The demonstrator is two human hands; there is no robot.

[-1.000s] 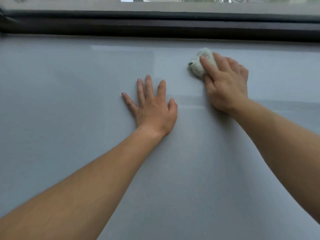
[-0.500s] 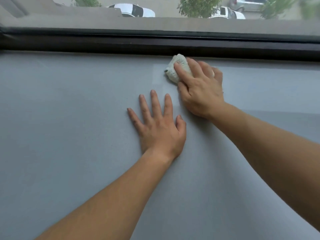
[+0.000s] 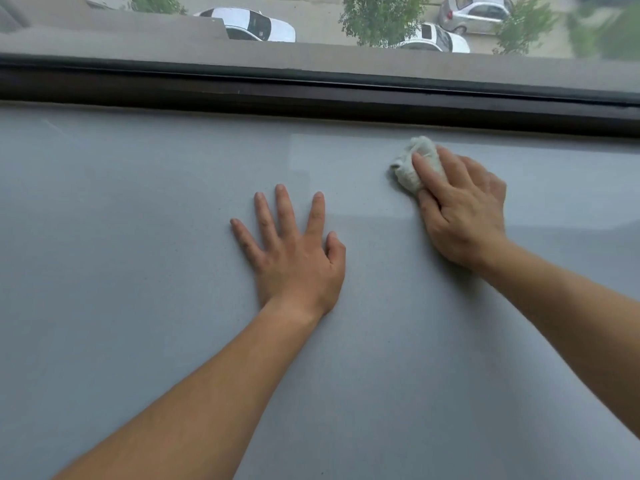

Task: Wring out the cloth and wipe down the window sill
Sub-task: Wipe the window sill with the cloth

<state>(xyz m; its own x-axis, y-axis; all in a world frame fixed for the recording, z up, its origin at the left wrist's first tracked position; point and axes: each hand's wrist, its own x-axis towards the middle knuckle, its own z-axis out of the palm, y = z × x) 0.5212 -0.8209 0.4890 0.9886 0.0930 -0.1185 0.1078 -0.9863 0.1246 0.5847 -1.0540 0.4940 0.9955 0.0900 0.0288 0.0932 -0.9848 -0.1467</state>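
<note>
The wide grey window sill [image 3: 138, 244] fills most of the view. My right hand [image 3: 464, 216] holds a small bunched white cloth [image 3: 407, 169] against the sill near its back edge, fingers laid over it and thumb tucked at its side. Only the left part of the cloth shows past the fingers. My left hand [image 3: 294, 254] rests flat on the sill with fingers spread, to the left of and nearer to me than the cloth. A lighter streak runs on the sill left of the cloth.
A dark window frame [image 3: 311, 95] runs along the back of the sill, just beyond the cloth. Through the glass [image 3: 346, 15] I see parked cars and trees far below. Grey sill stretches to the left and towards me.
My right hand slid the cloth left along the back of the sill, then back to the right, away from my left hand. The left hand stayed flat. The view tilted up.
</note>
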